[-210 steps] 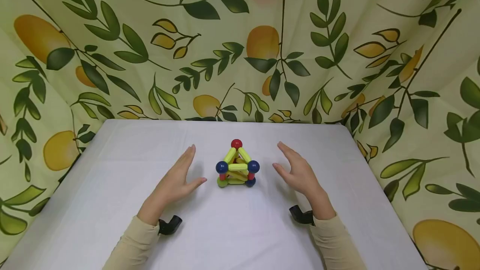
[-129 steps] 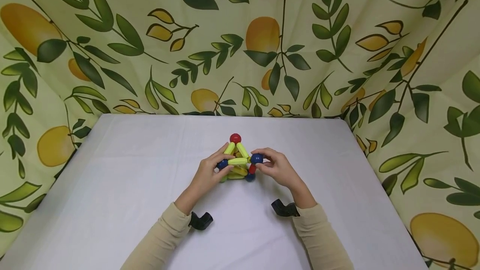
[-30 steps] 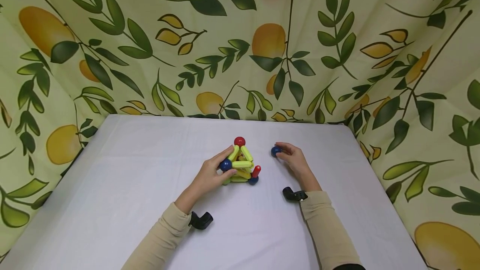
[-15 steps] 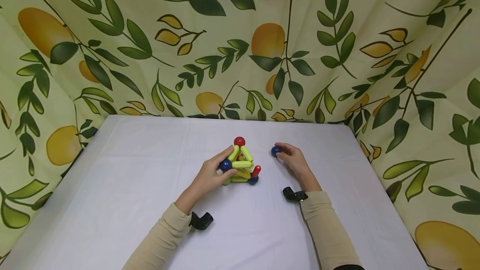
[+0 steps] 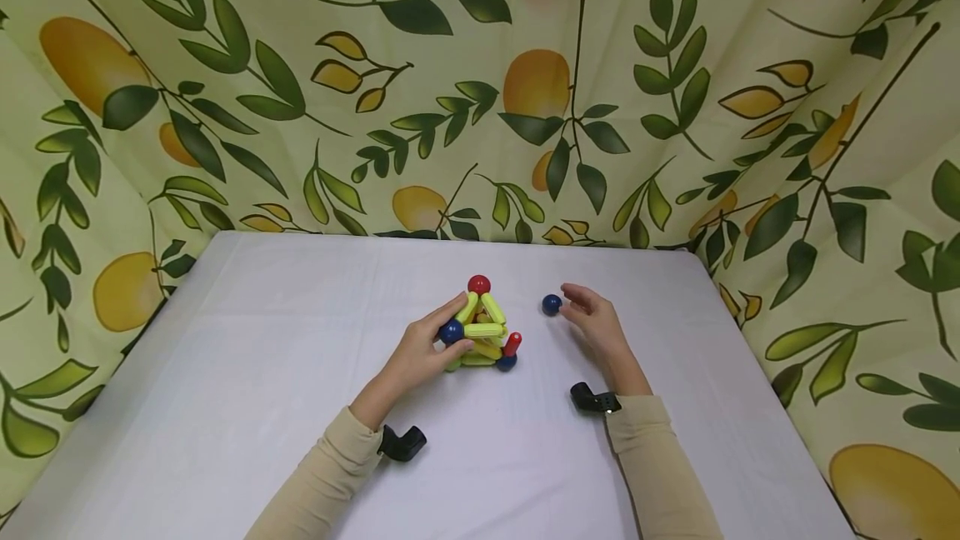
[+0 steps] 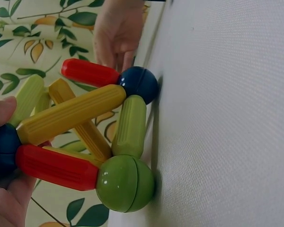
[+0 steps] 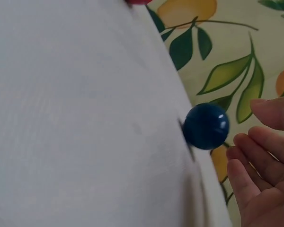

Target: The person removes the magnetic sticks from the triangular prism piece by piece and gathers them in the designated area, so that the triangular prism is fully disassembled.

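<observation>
Blue and loose, a ball (image 5: pixel 551 305) rests right of centre, the spread right grip (image 5: pixel 601 327) just beside it; mid-frame, the left grip (image 5: pixel 415 354) pinches a ball-and-rod structure (image 5: pixel 486 330).

A leafy, fruit-patterned curtain (image 5: pixel 480 132) hangs behind the white-covered table (image 5: pixel 495 448).

This looks like a screened-off tabletop recording spot, a sort of curtained booth. Printed fabric (image 5: pixel 442 132) with green leaves and orange fruit hangs in soft folds behind the worktop (image 5: pixel 225 373) and along its left and right sides, closing off the view beyond. A plain white cloth (image 6: pixel 227 104) covers the worktop; its weave shows in the left wrist view. Black camera devices (image 5: pixel 403 443) worn at both wrists add to the staged feel. Whether the room around it is a home, lab or office cannot be told.
</observation>
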A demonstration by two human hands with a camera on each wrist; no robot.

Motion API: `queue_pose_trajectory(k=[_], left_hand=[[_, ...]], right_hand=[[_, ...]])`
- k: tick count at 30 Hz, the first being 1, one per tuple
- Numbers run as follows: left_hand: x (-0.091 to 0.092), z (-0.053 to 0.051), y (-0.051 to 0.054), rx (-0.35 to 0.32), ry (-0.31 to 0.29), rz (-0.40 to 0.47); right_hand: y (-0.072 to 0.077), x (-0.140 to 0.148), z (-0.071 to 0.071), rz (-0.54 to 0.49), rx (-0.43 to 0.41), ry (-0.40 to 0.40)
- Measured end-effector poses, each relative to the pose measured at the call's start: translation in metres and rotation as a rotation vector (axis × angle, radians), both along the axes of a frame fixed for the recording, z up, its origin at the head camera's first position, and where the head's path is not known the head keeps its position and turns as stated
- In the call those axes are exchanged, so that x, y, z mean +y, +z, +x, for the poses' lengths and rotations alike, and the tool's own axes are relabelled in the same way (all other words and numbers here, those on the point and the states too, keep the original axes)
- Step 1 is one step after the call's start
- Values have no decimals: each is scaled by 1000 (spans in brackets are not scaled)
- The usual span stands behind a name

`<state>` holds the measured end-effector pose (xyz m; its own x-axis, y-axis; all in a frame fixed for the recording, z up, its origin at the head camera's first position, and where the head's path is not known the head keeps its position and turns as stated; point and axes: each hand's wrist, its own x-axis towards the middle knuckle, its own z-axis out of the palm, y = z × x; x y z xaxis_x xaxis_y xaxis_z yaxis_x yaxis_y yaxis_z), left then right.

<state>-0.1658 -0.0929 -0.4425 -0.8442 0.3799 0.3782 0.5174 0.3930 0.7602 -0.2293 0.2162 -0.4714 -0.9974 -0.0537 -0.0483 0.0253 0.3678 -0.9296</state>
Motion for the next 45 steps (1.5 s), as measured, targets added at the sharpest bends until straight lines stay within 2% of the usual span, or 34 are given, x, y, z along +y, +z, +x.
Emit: queue_pose_trajectory(k=[5, 14, 20, 27, 36, 40, 45], left_hand=[[0, 0, 0, -5, 3, -3], [0, 0, -1, -15, 4, -2], [1, 0, -2, -17, -5, 16], [1, 0, -1, -29, -11, 32], [1, 1, -1, -25, 4, 20], [1, 1, 0, -25, 6, 18], [1, 1, -1, -28, 3, 18]], right_hand=[[13, -2, 8, -76, 88, 45], [38, -19, 28, -76, 125, 113], [50, -32, 40, -114, 191, 196], [56, -46, 50, -113, 246, 284], [61, -62, 60, -144, 265, 373], [61, -67, 64, -169, 256, 391], [59, -73, 66, -149, 242, 383]])
